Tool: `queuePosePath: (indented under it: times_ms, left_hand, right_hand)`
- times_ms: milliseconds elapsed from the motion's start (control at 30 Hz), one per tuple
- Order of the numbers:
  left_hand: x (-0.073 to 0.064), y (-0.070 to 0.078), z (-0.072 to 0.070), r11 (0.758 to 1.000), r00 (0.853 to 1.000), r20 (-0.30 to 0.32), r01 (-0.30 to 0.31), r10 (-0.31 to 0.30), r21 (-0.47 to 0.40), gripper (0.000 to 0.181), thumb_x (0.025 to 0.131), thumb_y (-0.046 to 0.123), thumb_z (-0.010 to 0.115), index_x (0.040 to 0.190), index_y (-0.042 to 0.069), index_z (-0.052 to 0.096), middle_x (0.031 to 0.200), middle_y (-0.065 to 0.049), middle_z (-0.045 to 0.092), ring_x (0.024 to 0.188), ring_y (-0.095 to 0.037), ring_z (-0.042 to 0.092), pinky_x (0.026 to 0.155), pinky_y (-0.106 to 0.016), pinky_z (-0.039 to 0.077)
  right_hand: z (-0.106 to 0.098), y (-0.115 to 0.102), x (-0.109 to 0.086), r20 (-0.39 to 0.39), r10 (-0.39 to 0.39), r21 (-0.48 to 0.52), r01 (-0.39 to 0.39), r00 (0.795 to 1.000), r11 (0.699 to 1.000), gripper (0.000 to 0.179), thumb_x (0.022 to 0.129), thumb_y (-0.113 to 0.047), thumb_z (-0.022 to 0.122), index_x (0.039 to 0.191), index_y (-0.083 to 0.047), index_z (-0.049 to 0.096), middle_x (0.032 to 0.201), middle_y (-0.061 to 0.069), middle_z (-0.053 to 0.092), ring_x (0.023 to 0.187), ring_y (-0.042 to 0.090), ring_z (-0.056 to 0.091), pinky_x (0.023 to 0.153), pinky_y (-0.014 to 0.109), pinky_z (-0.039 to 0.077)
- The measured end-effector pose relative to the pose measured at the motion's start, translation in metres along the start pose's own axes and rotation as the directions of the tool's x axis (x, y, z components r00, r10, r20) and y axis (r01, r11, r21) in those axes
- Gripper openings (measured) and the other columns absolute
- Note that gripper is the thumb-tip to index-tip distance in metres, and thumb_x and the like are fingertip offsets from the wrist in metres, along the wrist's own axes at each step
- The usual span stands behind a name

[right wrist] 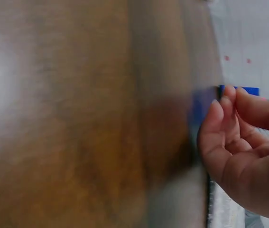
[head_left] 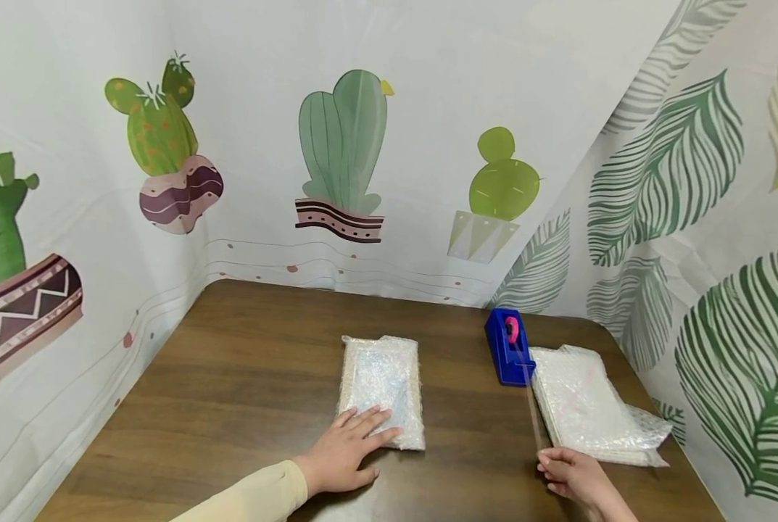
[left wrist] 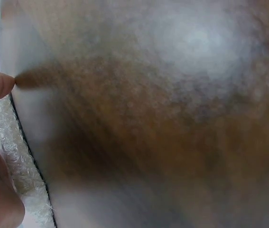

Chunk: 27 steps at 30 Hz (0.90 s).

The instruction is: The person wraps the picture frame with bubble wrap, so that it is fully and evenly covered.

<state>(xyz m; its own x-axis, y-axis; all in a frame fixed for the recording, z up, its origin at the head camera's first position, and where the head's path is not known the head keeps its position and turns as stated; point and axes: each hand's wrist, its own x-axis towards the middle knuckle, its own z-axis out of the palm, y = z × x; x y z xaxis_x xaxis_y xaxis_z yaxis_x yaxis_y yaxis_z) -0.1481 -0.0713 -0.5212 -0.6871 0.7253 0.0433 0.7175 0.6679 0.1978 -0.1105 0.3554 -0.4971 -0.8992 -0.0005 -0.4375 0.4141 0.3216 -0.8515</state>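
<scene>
A flat packet in bubble wrap lies on the table, its wrapping clear and shiny. My left hand rests on its near left part with the fingers spread out straight. To the right, my right hand pinches the end of a strip of clear tape between thumb and fingers. That strip runs taut from a blue tape dispenser with a pink core. In the right wrist view the right hand has its thumb against the fingertips; the tape itself is hard to make out there.
A stack of bubble-wrapped packets lies right of the dispenser, a loose flap of wrap sticking out on its right. The brown wooden table meets a printed cloth backdrop with cacti and leaves along its back and sides.
</scene>
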Motion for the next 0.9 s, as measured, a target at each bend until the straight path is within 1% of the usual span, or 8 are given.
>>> queuePosePath:
  times_ms: [167,267,433,500,633,733,833,900]
  left_hand:
    - [-0.0009,-0.0008,0.0009,1.000,1.000,-0.008,0.003,-0.003,0.015,0.064,0.099,0.040,0.061,0.158,0.033,0.038,0.167,0.000,0.037,0.154,-0.021,0.038,0.121,-0.052,0.036]
    - [-0.0017,-0.0012,0.0003,1.000,1.000,-0.013,0.001,-0.001,0.019,0.063,0.099,0.040,0.061,0.158,0.033,0.039,0.167,-0.001,0.038,0.153,-0.022,0.039,0.121,-0.053,0.037]
    - [-0.0026,-0.0005,-0.0018,0.999,0.999,-0.035,-0.005,0.007,0.043,0.063,0.099,0.040,0.062,0.157,0.032,0.041,0.165,-0.001,0.041,0.151,-0.022,0.041,0.119,-0.052,0.039]
    - [-0.0029,0.0002,-0.0014,0.999,0.999,-0.045,-0.008,0.010,0.053,0.062,0.098,0.040,0.062,0.157,0.032,0.042,0.165,-0.001,0.041,0.151,-0.022,0.042,0.119,-0.052,0.039]
    - [-0.0033,0.0014,0.0010,0.997,0.997,-0.067,-0.018,0.023,0.070,0.062,0.098,0.041,0.063,0.156,0.032,0.044,0.163,-0.002,0.044,0.149,-0.022,0.044,0.117,-0.052,0.041]
    - [-0.0032,0.0017,0.0024,0.996,0.996,-0.081,-0.025,0.032,0.084,0.062,0.097,0.042,0.063,0.155,0.031,0.044,0.163,-0.002,0.044,0.148,-0.022,0.045,0.116,-0.051,0.042]
    - [-0.0027,0.0010,0.0030,0.996,0.996,-0.086,-0.021,0.029,0.091,0.062,0.097,0.042,0.063,0.155,0.032,0.044,0.163,-0.001,0.044,0.149,-0.021,0.045,0.117,-0.051,0.041]
    - [-0.0022,0.0005,0.0028,0.996,0.997,-0.079,-0.015,0.022,0.093,0.062,0.098,0.042,0.062,0.156,0.032,0.043,0.163,-0.001,0.044,0.149,-0.021,0.045,0.118,-0.051,0.041]
  right_hand:
    - [0.0059,-0.0013,0.0020,-0.049,0.012,-0.065,-0.015,0.999,0.998,0.029,0.101,-0.008,0.058,0.113,0.018,0.062,0.085,-0.004,0.069,0.076,0.008,0.061,0.068,0.023,0.057]
    - [0.0078,-0.0024,0.0039,-0.048,0.020,-0.066,-0.023,0.999,0.998,0.026,0.101,-0.007,0.059,0.110,0.016,0.064,0.083,-0.004,0.070,0.074,0.008,0.060,0.067,0.023,0.057]
    - [0.0077,-0.0029,0.0050,-0.028,0.040,-0.008,-0.041,0.999,0.999,0.019,0.099,-0.005,0.060,0.106,0.012,0.066,0.079,-0.006,0.071,0.070,0.007,0.058,0.066,0.022,0.056]
    - [0.0081,-0.0029,0.0043,-0.040,0.048,-0.014,-0.048,0.998,0.999,0.015,0.099,-0.006,0.061,0.102,0.008,0.067,0.079,-0.006,0.072,0.070,0.007,0.059,0.066,0.022,0.056]
    - [0.0086,-0.0033,0.0030,-0.127,0.039,-0.140,-0.057,0.991,0.989,0.015,0.097,-0.009,0.065,0.092,0.005,0.069,0.079,-0.004,0.074,0.073,0.010,0.058,0.065,0.026,0.055]
    - [0.0071,-0.0045,0.0030,-0.191,0.030,-0.256,-0.079,0.981,0.963,0.019,0.094,-0.013,0.069,0.095,0.006,0.072,0.089,0.004,0.075,0.082,0.015,0.060,0.068,0.032,0.054]
    - [0.0033,-0.0045,0.0047,-0.196,0.044,-0.301,-0.103,0.980,0.948,0.025,0.093,-0.017,0.071,0.101,0.006,0.072,0.101,0.012,0.073,0.090,0.018,0.061,0.071,0.037,0.054]
    - [0.0009,-0.0040,0.0064,-0.194,0.077,-0.281,-0.131,0.978,0.951,0.025,0.093,-0.018,0.070,0.103,0.006,0.073,0.096,0.011,0.071,0.080,0.016,0.058,0.066,0.033,0.052]
